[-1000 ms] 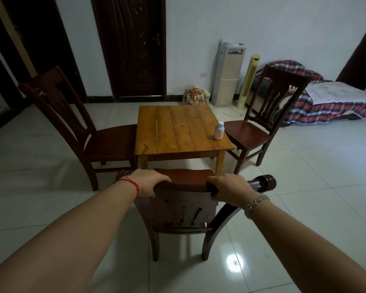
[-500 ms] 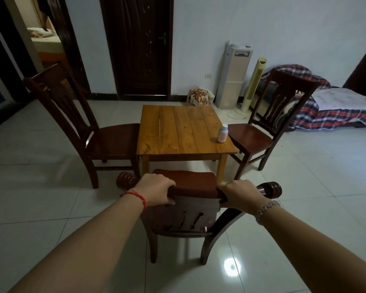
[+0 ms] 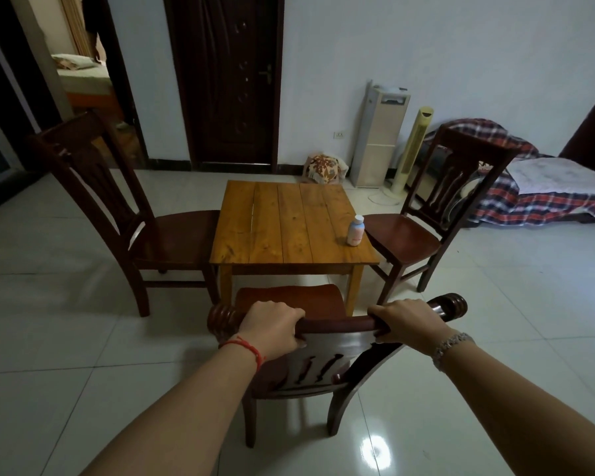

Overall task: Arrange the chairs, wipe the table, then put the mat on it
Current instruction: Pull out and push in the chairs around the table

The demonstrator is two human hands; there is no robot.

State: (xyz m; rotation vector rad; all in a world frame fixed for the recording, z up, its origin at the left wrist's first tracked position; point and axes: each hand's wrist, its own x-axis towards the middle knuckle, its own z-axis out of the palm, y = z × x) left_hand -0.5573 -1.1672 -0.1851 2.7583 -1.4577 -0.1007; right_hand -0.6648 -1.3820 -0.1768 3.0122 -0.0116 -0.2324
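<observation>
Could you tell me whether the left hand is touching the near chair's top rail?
Touching: head view shows the left hand gripping the top rail.

I can read no words or numbers anywhere. The bottle (image 3: pixel 355 230) near the right edge of the table (image 3: pixel 282 214) carries a pink label, but its print is too small for me to make out.

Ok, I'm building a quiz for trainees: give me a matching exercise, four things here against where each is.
1 bottle
2 near chair
3 tower fan
4 left chair

A beside the water dispenser
B top rail held by left hand and right hand
C on the table, near its right edge
D at the table's left side

Pairs: 1-C, 2-B, 3-A, 4-D
</observation>
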